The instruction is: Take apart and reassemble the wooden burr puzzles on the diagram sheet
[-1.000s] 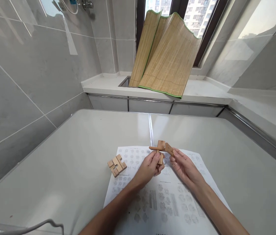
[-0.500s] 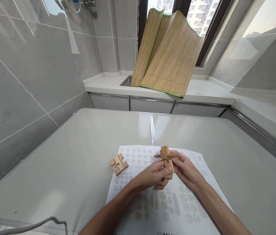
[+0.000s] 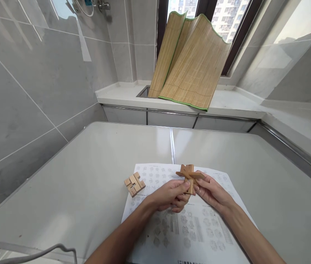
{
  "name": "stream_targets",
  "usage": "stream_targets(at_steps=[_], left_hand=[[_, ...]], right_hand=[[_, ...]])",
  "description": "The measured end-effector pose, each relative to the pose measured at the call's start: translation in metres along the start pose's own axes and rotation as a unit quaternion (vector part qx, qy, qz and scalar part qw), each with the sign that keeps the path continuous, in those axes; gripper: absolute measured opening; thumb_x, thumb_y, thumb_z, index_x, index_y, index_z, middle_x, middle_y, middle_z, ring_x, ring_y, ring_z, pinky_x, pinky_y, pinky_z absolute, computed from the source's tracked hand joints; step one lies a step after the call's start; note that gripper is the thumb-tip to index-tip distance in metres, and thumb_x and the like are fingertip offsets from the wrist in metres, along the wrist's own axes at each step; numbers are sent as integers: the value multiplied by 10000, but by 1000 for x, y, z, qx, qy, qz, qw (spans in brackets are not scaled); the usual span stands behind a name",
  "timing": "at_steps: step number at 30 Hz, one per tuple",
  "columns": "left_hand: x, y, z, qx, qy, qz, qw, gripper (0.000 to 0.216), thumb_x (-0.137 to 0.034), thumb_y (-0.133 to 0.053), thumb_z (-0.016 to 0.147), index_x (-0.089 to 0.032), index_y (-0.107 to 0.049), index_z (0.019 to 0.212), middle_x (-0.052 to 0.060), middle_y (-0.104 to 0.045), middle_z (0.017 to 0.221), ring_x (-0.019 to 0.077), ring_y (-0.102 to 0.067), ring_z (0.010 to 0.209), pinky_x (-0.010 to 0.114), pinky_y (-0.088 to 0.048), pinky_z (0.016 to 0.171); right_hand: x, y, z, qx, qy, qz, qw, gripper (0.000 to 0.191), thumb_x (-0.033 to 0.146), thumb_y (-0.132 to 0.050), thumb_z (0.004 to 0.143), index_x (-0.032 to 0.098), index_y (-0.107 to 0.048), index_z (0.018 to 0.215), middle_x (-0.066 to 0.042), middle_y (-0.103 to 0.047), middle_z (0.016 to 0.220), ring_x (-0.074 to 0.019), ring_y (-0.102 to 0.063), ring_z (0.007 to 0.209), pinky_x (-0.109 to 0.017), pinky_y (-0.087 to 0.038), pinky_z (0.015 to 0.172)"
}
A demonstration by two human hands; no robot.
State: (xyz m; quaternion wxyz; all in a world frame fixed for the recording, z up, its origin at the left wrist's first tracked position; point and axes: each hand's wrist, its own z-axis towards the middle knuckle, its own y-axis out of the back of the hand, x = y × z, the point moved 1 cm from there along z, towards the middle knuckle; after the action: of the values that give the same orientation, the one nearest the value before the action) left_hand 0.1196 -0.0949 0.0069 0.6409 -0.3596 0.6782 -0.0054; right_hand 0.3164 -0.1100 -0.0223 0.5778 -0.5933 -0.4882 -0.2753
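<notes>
Both my hands hold a small wooden puzzle assembly [image 3: 188, 174] of crossed notched bars above a printed instruction sheet [image 3: 188, 227]. My left hand [image 3: 169, 195] pinches its lower part with curled fingers. My right hand [image 3: 212, 190] grips it from the right side, fingers closed on a bar. A second group of notched wooden pieces [image 3: 134, 184] lies flat on the table at the sheet's left edge, apart from both hands.
The sheet lies on a light grey table [image 3: 89, 172] with a seam down its middle. Behind it runs a white ledge [image 3: 227, 101] with a rolled bamboo mat [image 3: 191, 62] leaning against a window. Tiled walls stand left and right. A white cable [image 3: 42, 253] curves at the lower left.
The wooden assembly has been turned in my hands and drawn a little nearer to me. My fingers have shifted their hold on it. The loose pieces on the table have not moved.
</notes>
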Motion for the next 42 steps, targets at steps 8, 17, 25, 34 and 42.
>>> stream_targets(at_steps=[8,17,25,34,42], left_hand=[[1,5,-2,-5,16,-3,1000,487,-669,-625,907,-185,-570,924,-112,-275,624,27,-170,405,167,-316,363],[-1,8,-1,-31,-1,-12,999,528,-664,-671,872,-212,-432,740,-125,-264,589,28,-150,400,170,-319,357],[4,13,7,-95,-22,-47,994,553,-704,-619,883,-217,-413,720,-125,-293,562,39,-152,401,179,-333,366],[5,14,9,-148,-50,-65,986,563,-726,-573,900,-169,-580,981,-104,-343,618,54,-211,431,189,-325,399],[5,12,7,-163,-58,-64,983,512,-684,-623,895,-184,-548,974,-96,-343,655,59,-212,466,202,-320,434]], right_hand=[[-2,5,1,31,5,8,999,293,464,-845,792,228,-708,898,2,-601,739,-159,-510,664,-336,-479,721],[-1,-5,-1,51,4,11,999,300,446,-844,804,203,-694,894,5,-576,773,-141,-475,680,-297,-428,687],[6,-8,-2,31,6,26,999,250,390,-845,831,201,-682,852,11,-623,775,-121,-551,661,-265,-497,672],[-5,20,11,-137,73,161,975,180,256,-885,781,182,-743,864,-8,-711,817,-93,-634,677,-169,-609,656],[-9,48,12,-324,194,174,910,233,184,-863,752,199,-665,873,15,-731,797,-71,-646,631,-129,-604,593]])
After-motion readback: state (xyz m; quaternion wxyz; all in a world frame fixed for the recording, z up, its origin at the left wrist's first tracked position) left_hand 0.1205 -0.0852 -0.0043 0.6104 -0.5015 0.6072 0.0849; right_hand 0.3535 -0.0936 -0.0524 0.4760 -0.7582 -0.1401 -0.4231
